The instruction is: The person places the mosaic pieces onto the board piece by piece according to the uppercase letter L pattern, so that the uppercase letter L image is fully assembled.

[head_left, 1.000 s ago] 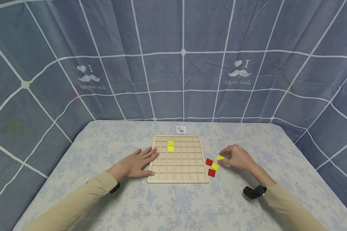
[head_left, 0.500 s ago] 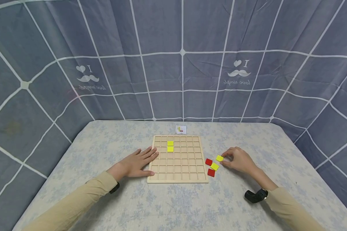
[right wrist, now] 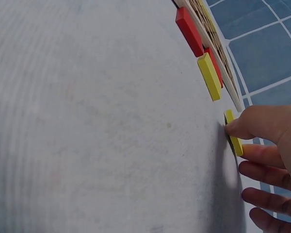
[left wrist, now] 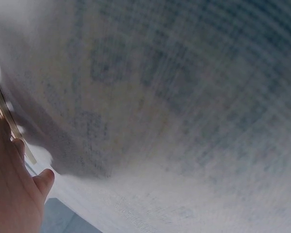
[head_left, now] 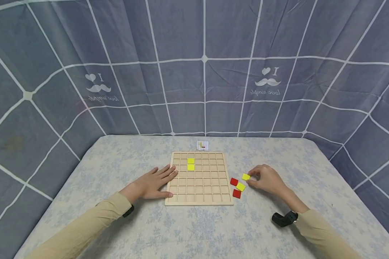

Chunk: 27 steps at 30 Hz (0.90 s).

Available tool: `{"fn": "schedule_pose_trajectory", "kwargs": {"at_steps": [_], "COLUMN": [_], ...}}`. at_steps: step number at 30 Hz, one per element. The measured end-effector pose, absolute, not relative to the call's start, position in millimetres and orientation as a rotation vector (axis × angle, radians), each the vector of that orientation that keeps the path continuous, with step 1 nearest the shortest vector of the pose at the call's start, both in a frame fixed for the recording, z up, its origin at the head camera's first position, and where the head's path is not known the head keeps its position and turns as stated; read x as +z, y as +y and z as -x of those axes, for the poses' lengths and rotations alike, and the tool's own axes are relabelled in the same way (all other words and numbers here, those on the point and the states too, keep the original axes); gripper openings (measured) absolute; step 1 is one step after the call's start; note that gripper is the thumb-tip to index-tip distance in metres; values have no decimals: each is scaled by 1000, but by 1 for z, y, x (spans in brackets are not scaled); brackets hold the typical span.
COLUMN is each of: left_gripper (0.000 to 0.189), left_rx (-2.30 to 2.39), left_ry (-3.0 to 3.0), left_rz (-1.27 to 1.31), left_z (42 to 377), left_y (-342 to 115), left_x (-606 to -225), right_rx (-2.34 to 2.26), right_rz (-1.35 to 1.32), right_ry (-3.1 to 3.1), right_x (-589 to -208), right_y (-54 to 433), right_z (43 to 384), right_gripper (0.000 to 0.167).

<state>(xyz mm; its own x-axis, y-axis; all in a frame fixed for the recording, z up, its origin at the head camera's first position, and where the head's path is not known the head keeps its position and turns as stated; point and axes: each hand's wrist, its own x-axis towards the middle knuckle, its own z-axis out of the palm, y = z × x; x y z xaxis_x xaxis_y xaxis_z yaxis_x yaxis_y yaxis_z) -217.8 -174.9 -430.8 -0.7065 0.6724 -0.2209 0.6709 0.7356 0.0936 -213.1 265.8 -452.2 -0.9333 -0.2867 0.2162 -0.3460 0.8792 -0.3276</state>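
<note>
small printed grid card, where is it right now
In the head view, the card lies on the table just beyond the wooden board's far edge, near that edge's middle.

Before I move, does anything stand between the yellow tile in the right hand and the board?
Nothing visible blocks a lifted path; low down, the farther red tile lies near the direct line, just right of the board.

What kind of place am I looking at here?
Probably a makeshift indoor tabletop booth: a grid-patterned curtain hangs behind and on both sides of a cloth-covered table, which bears a wooden grid board.
</note>
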Motion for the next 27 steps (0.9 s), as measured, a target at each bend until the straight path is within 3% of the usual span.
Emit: {"fn": "schedule_pose_trajectory", "kwargs": {"at_steps": [12,27], "left_gripper": [82,83], "left_rx": [12,30], "left_ry": [2696,2701], "left_rz": [-1068,-1086], "left_z": [218,219], "left_y": [-175,-176], "left_x": [-431,-433], "right_rx": [640,707], "right_rz": [-508,-654], "right_ry": [-2854,-2791], "right_x": [-440,-435], "right_y": [249,194], "right_z": [217,225], "right_gripper": [21,24]}}
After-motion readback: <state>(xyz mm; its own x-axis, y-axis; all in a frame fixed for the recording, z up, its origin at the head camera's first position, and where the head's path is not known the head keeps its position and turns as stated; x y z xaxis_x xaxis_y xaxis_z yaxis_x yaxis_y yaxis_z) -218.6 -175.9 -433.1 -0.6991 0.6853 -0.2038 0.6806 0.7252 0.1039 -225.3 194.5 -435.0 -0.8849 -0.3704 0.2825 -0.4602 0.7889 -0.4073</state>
